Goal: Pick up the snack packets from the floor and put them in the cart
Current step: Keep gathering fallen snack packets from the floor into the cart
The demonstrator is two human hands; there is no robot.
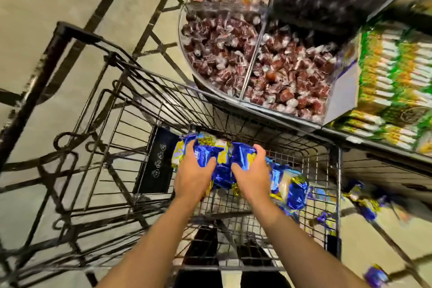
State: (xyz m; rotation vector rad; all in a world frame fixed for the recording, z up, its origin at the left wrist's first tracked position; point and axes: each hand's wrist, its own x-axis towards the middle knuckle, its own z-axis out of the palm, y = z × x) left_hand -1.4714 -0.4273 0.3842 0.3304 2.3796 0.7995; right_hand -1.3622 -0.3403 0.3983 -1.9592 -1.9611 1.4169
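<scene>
Black wire is forming the cart (233, 110), parked beside the sweet bins so packets drop straight in. Both hands, left hand (193, 174) and right hand (251, 174), are clamping fingers around a blue-and-gold snack packet bundle (222, 154) over the basket; floor packets (364, 203) are waiting.

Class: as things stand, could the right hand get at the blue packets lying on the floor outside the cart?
Probably not yet. The right hand grips the bundle of packets over the cart, whose wire side stands between it and the floor packets.
</scene>
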